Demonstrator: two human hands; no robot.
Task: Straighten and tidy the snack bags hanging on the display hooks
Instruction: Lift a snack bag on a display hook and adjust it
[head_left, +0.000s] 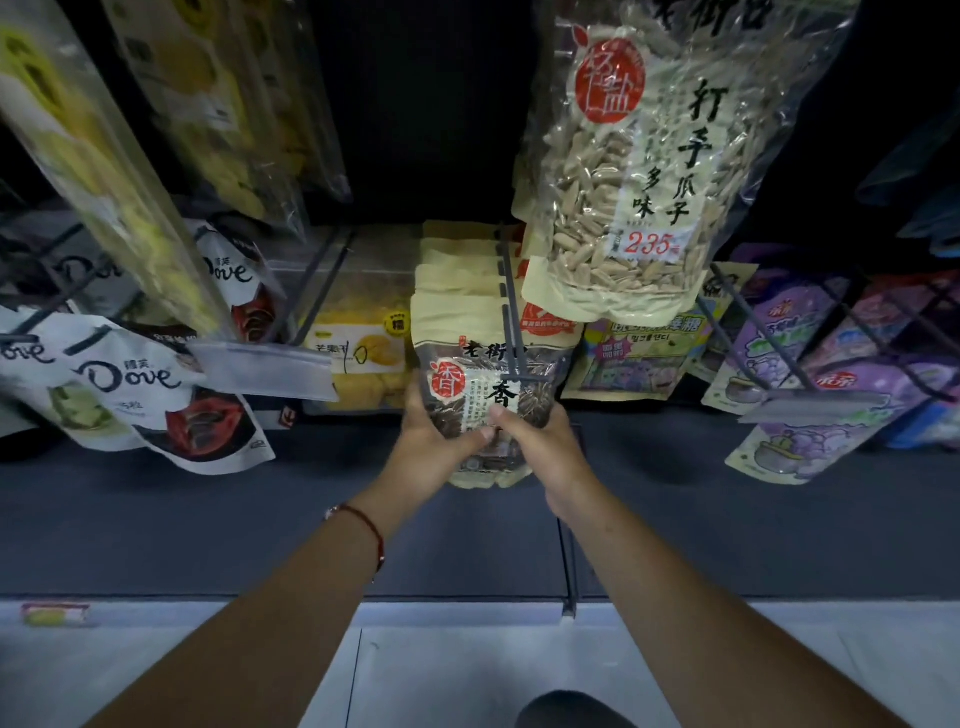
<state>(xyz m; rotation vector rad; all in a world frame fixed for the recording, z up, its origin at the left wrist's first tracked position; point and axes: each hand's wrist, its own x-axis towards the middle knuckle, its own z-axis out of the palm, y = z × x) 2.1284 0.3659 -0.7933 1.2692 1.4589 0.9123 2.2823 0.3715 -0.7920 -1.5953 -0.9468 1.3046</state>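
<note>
Both hands (434, 434) (540, 441) grip seed bag (483, 384) | pale bag (634, 171) overhead | Dove bags (130, 379) left

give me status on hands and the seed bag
Left hand and right hand both grip front seed bag, on its hook. Pale seed bag hangs just above.

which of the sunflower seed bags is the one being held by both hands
The front dark-seed bag on the centre hook, lower row: the left hand and right hand grip its sides. The pale-seed bag hangs untouched above.
</note>
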